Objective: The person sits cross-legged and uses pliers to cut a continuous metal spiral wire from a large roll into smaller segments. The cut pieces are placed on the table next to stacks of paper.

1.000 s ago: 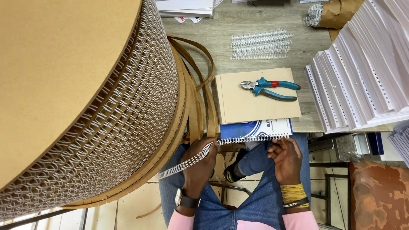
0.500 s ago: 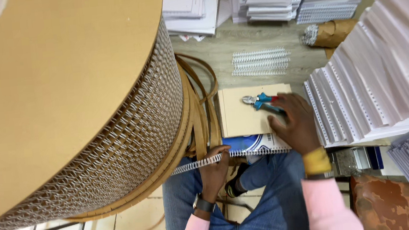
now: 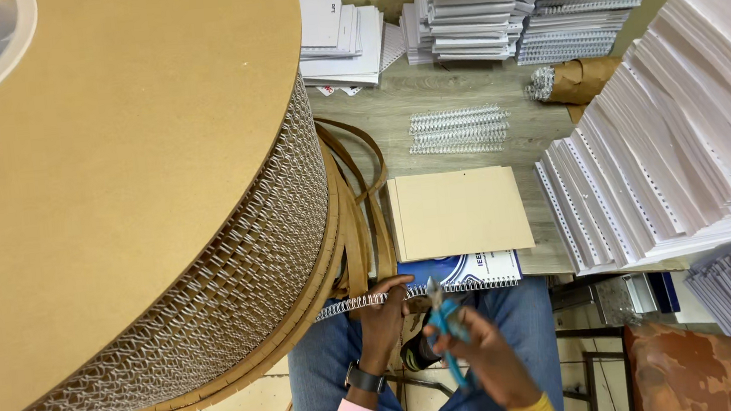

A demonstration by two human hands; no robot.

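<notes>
1. Two bare hands worked low in the head view, over a lap in blue jeans (image 3: 500, 309), with pink sleeves at the wrists.
2. The left hand (image 3: 385, 315) wore a dark watch and was closed on the white wire binding coil (image 3: 348, 304), pinching it where it ran off the big spool toward the notebook.
3. The blue-covered notebook (image 3: 470, 269) lay at the near edge of the grey table (image 3: 392, 105), its punched edge facing the person, with the coil threaded along that edge.
4. The right hand (image 3: 487, 355) was wrapped around the blue-handled cutting pliers (image 3: 445, 327), fingers pressed together on the handles. The tool's nose pointed up toward the coil, just below the notebook's edge; whether the cutting tips touched the wire could not be told.
5. A huge cardboard spool (image 3: 112, 167) wound with white wire coil filled the left side, with brown paper strips (image 3: 356, 197) hanging loose beside it.
6. A tan card sheet (image 3: 460, 212) lay flat on the table just beyond the notebook, touching or nearly touching it.
7. Several cut lengths of coil (image 3: 458, 129) lay farther back on the table.
8. Many stacks of punched white paper (image 3: 670, 122) rose at the right, and more bound stacks (image 3: 472, 8) stood along the far edge.
</notes>
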